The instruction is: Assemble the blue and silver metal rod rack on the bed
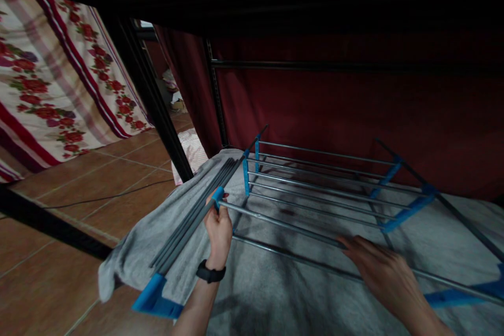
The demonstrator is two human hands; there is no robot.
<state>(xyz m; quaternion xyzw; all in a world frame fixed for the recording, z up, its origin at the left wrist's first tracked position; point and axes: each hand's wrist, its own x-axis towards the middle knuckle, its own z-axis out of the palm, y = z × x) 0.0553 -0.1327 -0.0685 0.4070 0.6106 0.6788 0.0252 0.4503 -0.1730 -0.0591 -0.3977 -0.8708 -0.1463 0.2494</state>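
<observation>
At the near edge, a black wristband (211, 272) circles the left wrist; the left hand (220, 228) is closed around a blue joint (217, 197) on the metal rack (323, 184), lying across the grey blanket (149, 236). The right hand (384, 270) touches the rod (275, 221) running from that joint; how firmly, I cannot tell. The hands seem to be steadying or adjusting this rod, which calls for keeping it level with the joint. Beyond hangs a dark red curtain (315, 110).

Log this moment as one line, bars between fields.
left hand: gripping blue joint | right hand: on rod | rack: on grey cloth | grey rods: beside left hand
</observation>
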